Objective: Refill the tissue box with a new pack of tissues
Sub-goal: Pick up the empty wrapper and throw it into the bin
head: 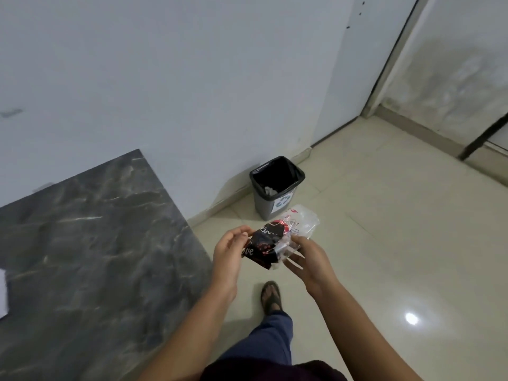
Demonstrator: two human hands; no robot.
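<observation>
Both hands hold a crumpled plastic tissue wrapper [277, 240], black with red and white print on one part and clear on the other. My left hand [229, 251] pinches its black end. My right hand [308, 257] grips the clear end. The wrapper hangs in the air over the floor, a short way in front of a grey waste bin [264, 200] with a black liner. At the far left edge, a white thing [3, 292] lies on the dark marble table [90, 243]; most of it is cut off by the frame.
The bin stands against the white wall [165, 78], with some white paper inside. Beige floor tiles [398, 243] stretch to the right. A door frame [384, 64] stands at the back right. My sandalled foot [270, 296] is below my hands.
</observation>
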